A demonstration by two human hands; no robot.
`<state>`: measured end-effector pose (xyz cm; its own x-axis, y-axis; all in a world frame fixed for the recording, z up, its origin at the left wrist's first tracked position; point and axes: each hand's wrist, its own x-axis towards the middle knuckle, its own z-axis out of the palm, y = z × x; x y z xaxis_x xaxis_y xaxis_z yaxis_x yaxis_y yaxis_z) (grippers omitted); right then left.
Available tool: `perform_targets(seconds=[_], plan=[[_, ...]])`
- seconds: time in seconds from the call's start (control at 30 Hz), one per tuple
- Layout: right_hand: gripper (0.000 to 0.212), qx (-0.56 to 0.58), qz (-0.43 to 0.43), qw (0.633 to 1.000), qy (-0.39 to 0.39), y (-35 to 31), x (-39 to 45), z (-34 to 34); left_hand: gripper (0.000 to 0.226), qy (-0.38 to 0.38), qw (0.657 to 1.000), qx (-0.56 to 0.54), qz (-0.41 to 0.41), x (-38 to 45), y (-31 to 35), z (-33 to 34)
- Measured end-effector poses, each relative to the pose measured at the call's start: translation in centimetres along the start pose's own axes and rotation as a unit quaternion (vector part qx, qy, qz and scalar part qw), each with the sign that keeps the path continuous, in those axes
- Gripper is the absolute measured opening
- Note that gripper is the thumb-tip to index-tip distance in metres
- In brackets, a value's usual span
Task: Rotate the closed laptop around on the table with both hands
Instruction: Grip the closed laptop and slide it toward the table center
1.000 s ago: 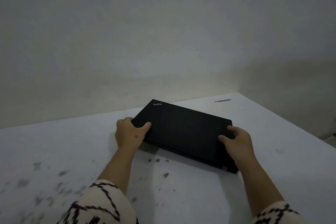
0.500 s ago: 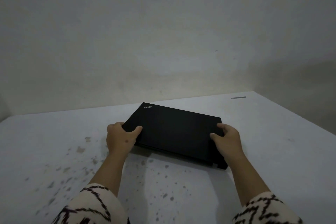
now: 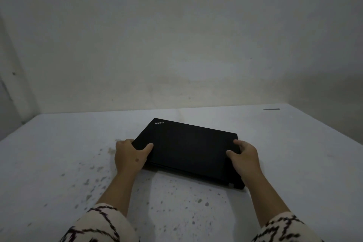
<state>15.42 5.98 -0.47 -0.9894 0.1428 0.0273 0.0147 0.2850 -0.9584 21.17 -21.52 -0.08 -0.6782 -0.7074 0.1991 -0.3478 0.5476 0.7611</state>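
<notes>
A closed black laptop (image 3: 188, 147) lies flat on the white table (image 3: 59, 153), skewed so its logo corner points to the far left. My left hand (image 3: 130, 156) grips its near-left corner, thumb on the lid and fingers curled around the side. My right hand (image 3: 244, 158) clasps the right edge near the front-right corner, thumb on the lid. The laptop's underside and my fingertips beneath it are hidden.
The table is speckled with dark stains in front of the laptop and to the left. A small dark strip (image 3: 271, 109) lies near the far right corner. A plain wall (image 3: 176, 45) rises right behind the table; the right edge falls away diagonally.
The laptop has turned slightly between my hands, its right end swinging nearer level. The view has shifted, with more of the table's left side showing. Both hands keep their grip.
</notes>
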Motion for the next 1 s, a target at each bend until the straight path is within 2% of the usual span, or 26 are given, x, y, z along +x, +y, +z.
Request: perform_targets(seconds=[0.63, 1.0], plan=[[0.050, -0.035, -0.005, 0.999, 0.008, 0.7, 0.1, 1.9, 0.054, -0.020, 1.000, -0.007, 0.012, 1.3, -1.7, 0.5], [0.050, -0.064, -0.017, 0.998, 0.014, 0.5, -0.5, 2.1, 0.053, -0.004, 0.999, 0.036, 0.023, 1.1, -1.9, 0.9]])
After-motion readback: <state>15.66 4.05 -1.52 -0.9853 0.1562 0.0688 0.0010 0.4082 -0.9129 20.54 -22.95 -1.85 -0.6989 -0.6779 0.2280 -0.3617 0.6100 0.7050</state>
